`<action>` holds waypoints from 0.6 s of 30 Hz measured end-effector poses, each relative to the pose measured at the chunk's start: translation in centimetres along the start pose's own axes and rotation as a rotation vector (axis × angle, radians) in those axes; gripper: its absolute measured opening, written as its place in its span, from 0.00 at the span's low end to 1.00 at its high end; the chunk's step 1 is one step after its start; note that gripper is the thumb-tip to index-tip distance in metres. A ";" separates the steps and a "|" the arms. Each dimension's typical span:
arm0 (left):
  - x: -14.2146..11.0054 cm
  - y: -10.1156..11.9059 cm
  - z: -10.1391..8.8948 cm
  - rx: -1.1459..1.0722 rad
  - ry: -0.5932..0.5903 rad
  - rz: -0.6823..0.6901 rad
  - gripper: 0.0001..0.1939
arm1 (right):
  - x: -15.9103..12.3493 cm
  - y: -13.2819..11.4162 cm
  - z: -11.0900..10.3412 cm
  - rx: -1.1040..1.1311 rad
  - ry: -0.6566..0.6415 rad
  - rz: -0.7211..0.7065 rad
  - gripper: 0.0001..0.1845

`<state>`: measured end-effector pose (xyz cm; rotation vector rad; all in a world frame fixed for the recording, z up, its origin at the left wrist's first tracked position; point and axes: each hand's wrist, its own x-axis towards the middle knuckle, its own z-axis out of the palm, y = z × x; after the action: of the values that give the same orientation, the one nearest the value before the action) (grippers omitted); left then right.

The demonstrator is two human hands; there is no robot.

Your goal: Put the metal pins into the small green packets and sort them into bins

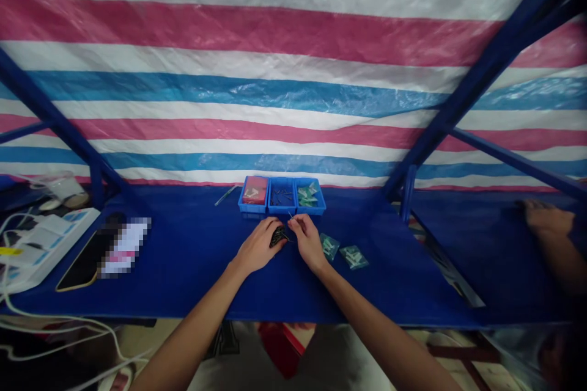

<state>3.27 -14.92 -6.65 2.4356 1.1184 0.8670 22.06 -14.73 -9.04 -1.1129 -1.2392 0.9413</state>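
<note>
My left hand [262, 245] is curled around a bunch of small dark screws [277, 236], which show between the thumb and fingers. Close beside it, my right hand [306, 238] pinches a thin, screw-like piece [290, 215] between thumb and fingertip. Just beyond both hands stand three joined blue bins. The left bin [246, 208] has a red block or packet in it, the middle bin [281, 210] holds loose dark screws, and the right bin [316, 209] contains green packets. Two clear green bags [353, 257] with pale pieces inside lie right of my right hand.
A pen [225, 195] rests left of the bins. Further left are a phone [82, 266], a white power strip [48, 244] and trailing cables. Blue metal struts [452, 104] flank the blue table [192, 287]. Another person's hand [548, 218] lies on the right-hand table.
</note>
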 end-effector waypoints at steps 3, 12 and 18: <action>0.1 0.2 -0.3 -0.009 -0.005 0.012 0.17 | -0.1 -0.2 0.4 0.029 -0.042 0.009 0.20; 0.3 0.5 -0.5 -0.023 -0.005 0.001 0.12 | -0.1 -1.2 0.8 0.221 -0.065 0.091 0.21; 0.4 0.7 -0.7 -0.020 -0.009 -0.019 0.09 | -0.7 -2.2 -0.2 -0.205 0.143 -0.068 0.16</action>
<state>3.37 -15.03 -5.59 2.4061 1.1226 0.8572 22.13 -15.93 -7.09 -1.2682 -1.2673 0.6822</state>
